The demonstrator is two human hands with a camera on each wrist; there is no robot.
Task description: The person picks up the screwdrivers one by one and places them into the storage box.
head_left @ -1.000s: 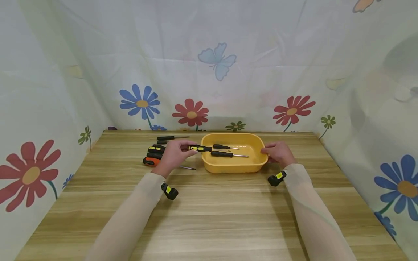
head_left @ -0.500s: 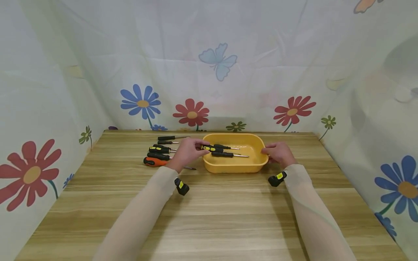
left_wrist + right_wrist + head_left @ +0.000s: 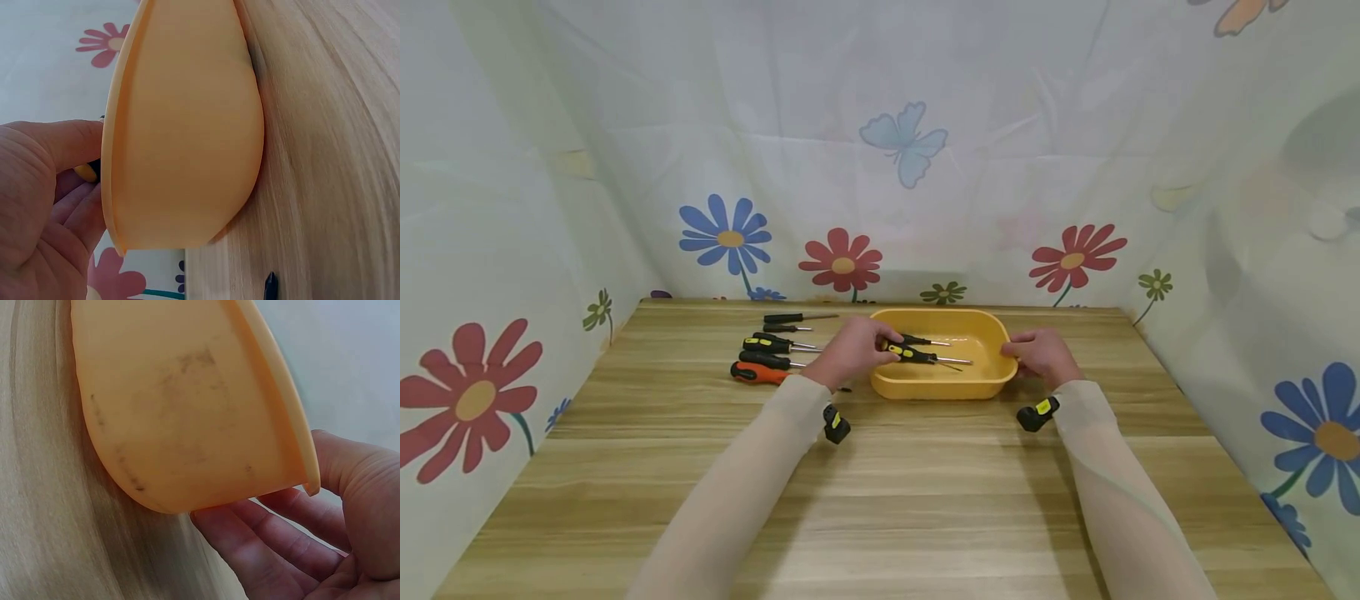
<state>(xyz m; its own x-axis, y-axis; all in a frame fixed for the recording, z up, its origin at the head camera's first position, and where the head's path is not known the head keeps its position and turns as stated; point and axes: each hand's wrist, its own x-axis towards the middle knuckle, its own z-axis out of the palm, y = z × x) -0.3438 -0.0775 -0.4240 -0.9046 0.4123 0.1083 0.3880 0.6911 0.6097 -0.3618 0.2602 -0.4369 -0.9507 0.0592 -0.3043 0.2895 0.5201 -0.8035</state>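
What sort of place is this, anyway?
Probably a makeshift tabletop work booth rather than a real workshop: a wood-patterned table with flower-printed sheeting behind it and at both sides, black- and orange-handled screwdrivers laid out, and a yellow tray with more screwdrivers inside.

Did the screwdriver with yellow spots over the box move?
Yes. Against the middle red flower on the curtain, the screwdriver has moved right, farther over the yellow box.

1. One yellow, rounded-rectangular plastic tray (image 3: 940,389)
2. Three black-handled, metal-shafted screwdrivers (image 3: 913,354) in or over it
3. At least four black-handled screwdrivers (image 3: 782,318) on the wood-grain surface (image 3: 880,500)
4. One orange-and-black-handled screwdriver (image 3: 756,375)
5. Two bare hands (image 3: 852,352)
6. Two black wrist cameras (image 3: 1033,416)
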